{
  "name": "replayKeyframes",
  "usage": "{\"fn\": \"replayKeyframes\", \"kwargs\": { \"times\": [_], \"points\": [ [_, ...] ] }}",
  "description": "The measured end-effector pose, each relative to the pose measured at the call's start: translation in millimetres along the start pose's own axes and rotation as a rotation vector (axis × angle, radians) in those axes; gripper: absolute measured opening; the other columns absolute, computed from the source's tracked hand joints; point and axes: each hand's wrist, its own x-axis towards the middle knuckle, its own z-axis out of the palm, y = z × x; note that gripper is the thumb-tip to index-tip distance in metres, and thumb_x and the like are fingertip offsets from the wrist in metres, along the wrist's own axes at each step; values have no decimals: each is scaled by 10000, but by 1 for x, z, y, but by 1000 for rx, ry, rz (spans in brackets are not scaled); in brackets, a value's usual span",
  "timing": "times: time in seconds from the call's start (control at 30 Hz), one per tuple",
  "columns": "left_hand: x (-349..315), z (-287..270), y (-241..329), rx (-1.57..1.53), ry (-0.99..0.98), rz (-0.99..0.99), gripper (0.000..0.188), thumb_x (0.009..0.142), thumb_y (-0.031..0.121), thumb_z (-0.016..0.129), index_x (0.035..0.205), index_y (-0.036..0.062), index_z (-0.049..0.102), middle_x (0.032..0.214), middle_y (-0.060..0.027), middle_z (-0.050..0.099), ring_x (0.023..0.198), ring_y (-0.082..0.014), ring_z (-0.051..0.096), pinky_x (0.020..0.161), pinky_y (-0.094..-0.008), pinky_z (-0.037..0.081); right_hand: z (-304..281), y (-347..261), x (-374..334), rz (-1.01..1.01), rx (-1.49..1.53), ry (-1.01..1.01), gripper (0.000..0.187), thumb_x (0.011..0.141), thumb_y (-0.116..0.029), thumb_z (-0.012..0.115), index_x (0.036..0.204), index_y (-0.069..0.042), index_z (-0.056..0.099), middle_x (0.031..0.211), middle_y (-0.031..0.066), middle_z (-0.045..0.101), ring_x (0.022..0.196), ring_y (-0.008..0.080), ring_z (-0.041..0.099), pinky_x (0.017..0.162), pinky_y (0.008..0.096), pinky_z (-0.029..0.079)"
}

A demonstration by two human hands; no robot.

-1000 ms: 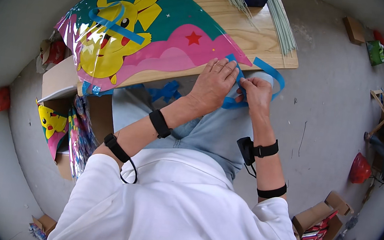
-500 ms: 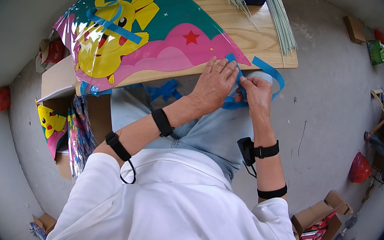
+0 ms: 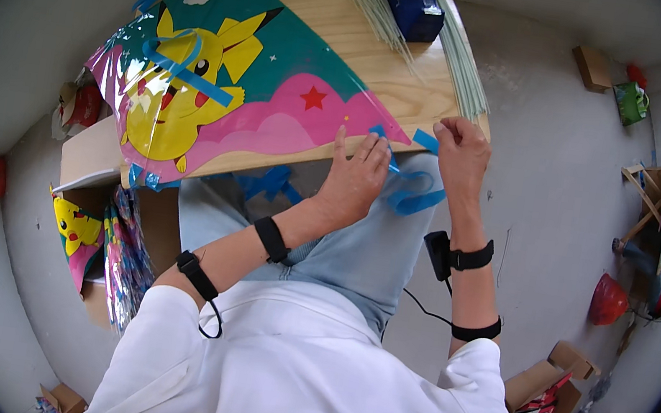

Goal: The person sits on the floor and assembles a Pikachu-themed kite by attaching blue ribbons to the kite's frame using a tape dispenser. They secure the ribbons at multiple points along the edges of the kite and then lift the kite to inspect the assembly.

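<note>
A kite sheet (image 3: 274, 127) with a yellow cartoon figure, green sky and pink clouds lies on the wooden table, its pointed corner at the near right edge. My left hand (image 3: 354, 178) rests at that corner with fingers spread, touching the kite's edge and a blue ribbon (image 3: 417, 202) that curls over my knee. Raised to the right of the corner, my right hand (image 3: 465, 148) has its fingers curled together; what they pinch, if anything, is hidden. A short stretch of that ribbon shows beside its fingertips. Another blue ribbon (image 3: 188, 77) lies looped across the figure.
A dark blue tape dispenser (image 3: 413, 7) with yellow tape stands at the table's far side, between bundles of thin pale rods (image 3: 462, 64). An open carton (image 3: 88, 189) with folded kites stands at the left. A red bag (image 3: 610, 300) sits on the floor at right.
My right hand has left the ribbon beside my left hand and moved up and right. My left hand has shifted slightly down and spread its fingers. The ribbon's loop has dropped lower.
</note>
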Motion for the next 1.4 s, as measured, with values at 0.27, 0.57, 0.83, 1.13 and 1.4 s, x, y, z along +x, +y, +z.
{"fn": "replayKeyframes", "kwargs": {
  "times": [0.27, 0.57, 0.83, 1.13, 1.4],
  "points": [
    [4, -17, 4, -9, -129, -4, 722, 801, 156, 723, 1451, -44, 481, 1549, -175, 403, 1497, -321, 319, 1184, -734, 100, 31, -37, 166, 202, 662, -75, 318, 913, -153, 700, 1156, 51, 675, 935, 109, 728, 698, 175, 724, 627, 286, 603],
    [2, -14, 2, -85, -110, -14, 721, 789, 118, 716, 1447, -60, 481, 1546, -194, 404, 1500, -341, 312, 1178, -742, 93, 48, -70, 211, 310, 455, -226, 291, 900, -134, 721, 1095, 67, 642, 929, 135, 658, 666, 225, 671, 612, 338, 589],
    [1, -11, 3, -129, -62, -20, 734, 762, 110, 745, 1428, -65, 491, 1538, -196, 405, 1495, -345, 323, 1166, -749, 122, 53, -40, 205, 271, 774, -197, 192, 857, -44, 724, 956, 101, 647, 883, 164, 681, 705, 239, 706, 629, 346, 597],
    [0, -7, 3, -87, -40, -18, 727, 760, 120, 745, 1417, -68, 498, 1528, -194, 410, 1491, -349, 329, 1165, -751, 127, 53, -20, 179, 393, 1059, -209, 178, 939, -47, 654, 1053, 85, 616, 982, 181, 675, 875, 299, 734, 784, 474, 617],
    [2, -8, 2, -81, -41, -15, 737, 756, 131, 752, 1415, -76, 497, 1525, -198, 410, 1481, -352, 339, 1161, -756, 132, 58, -16, 163, 717, 1410, -154, 189, 934, -70, 699, 997, 49, 567, 916, 190, 631, 833, 356, 727, 852, 552, 623]
  ]
}}
